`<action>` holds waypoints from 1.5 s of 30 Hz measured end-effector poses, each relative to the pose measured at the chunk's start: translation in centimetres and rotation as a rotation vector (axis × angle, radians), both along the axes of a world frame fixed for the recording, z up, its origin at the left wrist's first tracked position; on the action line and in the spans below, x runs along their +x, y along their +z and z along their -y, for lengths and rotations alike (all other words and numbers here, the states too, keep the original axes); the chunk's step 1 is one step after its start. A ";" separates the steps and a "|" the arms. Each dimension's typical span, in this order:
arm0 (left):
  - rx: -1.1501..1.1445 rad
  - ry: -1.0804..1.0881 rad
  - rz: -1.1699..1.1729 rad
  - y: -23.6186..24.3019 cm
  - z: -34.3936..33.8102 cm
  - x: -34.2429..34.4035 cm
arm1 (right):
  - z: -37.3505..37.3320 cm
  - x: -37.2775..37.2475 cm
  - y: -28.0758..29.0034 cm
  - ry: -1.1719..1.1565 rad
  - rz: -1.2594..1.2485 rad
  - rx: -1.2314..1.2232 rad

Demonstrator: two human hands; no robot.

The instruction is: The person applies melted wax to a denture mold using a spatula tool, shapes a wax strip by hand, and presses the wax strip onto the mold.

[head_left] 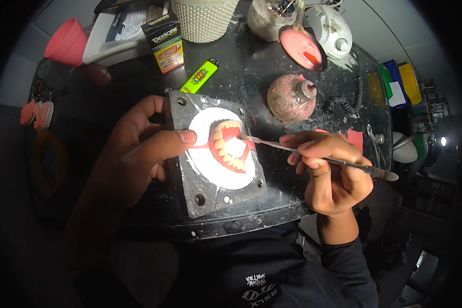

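My left hand [143,146] grips the left side of a square grey metal flask plate [197,177] with round holes at its corners, thumb on top. White plaster [203,123] fills the plate's middle, and a wax denture [222,146] with a row of cream teeth and pink gum is set on it. In my right hand [333,167] a thin metal wax spatula [333,160] is pinched like a pen. Its tip touches or nearly touches the pink wax on the denture's inner side. The plate is held tilted above the dark table.
A round pink-stained burner [291,98] stands beyond the spatula. Farther back are a pan of pink wax [300,47], a cream woven basket [205,20], a small box [164,43] and a green lighter [200,76]. A pink cup [66,43] stands far left; pink wax pieces [355,139] lie right.
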State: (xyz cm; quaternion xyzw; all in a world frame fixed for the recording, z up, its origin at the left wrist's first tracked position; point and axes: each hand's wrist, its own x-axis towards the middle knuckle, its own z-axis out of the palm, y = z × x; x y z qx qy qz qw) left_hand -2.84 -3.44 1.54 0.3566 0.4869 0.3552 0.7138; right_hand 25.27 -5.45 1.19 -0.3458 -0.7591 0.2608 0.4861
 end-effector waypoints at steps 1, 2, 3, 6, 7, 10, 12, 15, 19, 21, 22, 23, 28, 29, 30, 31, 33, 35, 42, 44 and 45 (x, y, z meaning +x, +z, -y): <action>0.000 0.002 0.000 0.0 0.0 -0.1 | -0.1 0.0 -0.1 0.003 0.005 0.016; 0.008 -0.017 -0.008 -0.1 0.0 -0.2 | -0.1 0.2 -0.1 0.002 0.007 0.016; 0.018 -0.035 -0.015 -0.2 0.0 -0.2 | 0.0 0.4 -0.1 0.009 0.033 0.032; 0.004 -0.005 0.032 0.1 0.2 0.4 | 0.0 0.8 -0.2 0.038 0.046 0.061; 0.004 -0.003 0.033 0.2 0.2 0.4 | 0.0 0.9 -0.2 0.059 0.032 0.075; -0.002 -0.013 0.049 0.2 0.2 0.4 | 0.2 1.3 -0.2 0.060 0.048 0.079; -0.005 0.016 0.030 0.4 0.3 0.7 | 0.3 1.3 -0.1 0.060 0.060 0.082; 0.019 -0.042 -0.004 -0.2 0.0 -0.1 | 0.3 1.3 0.4 0.065 0.083 0.081; 0.014 -0.055 -0.044 -0.2 0.0 -0.3 | 0.2 1.1 0.3 0.072 0.097 0.089; 0.018 -0.039 -0.040 -0.2 0.1 -0.3 | 0.1 1.3 0.4 0.089 0.104 0.112; 0.018 -0.037 -0.041 -0.1 0.1 -0.1 | 0.1 1.3 0.4 0.104 0.111 0.134; 0.011 -0.020 -0.026 0.0 0.1 0.1 | 0.0 1.4 0.2 0.103 0.113 0.134; 0.005 -0.002 0.009 -0.3 0.1 0.1 | 0.0 1.3 0.3 0.107 0.098 0.149; 0.003 -0.015 0.010 -0.4 0.0 0.0 | -0.2 1.4 0.2 0.107 0.099 0.150; 0.001 -0.029 0.010 -0.4 0.0 0.0 | -0.6 1.7 0.1 0.113 -0.017 0.213; 0.002 -0.029 0.011 -0.4 0.0 0.1 | -1.1 2.0 0.0 0.120 -0.133 0.276; 0.010 0.013 0.047 0.3 0.3 0.4 | -2.3 2.7 2.8 -0.099 -0.131 0.336; 0.010 0.013 0.054 0.2 0.3 0.6 | -3.2 4.0 3.7 -0.357 -0.090 0.290; 0.007 0.019 0.105 -0.1 0.2 0.5 | -5.0 4.3 2.4 -0.388 -0.095 0.271; 0.002 -0.005 0.111 -0.3 0.1 0.1 | -5.0 4.2 2.1 -0.371 -0.110 0.246; -0.004 -0.027 0.118 -0.4 0.0 -0.1 | -5.1 4.1 2.1 -0.372 -0.111 0.248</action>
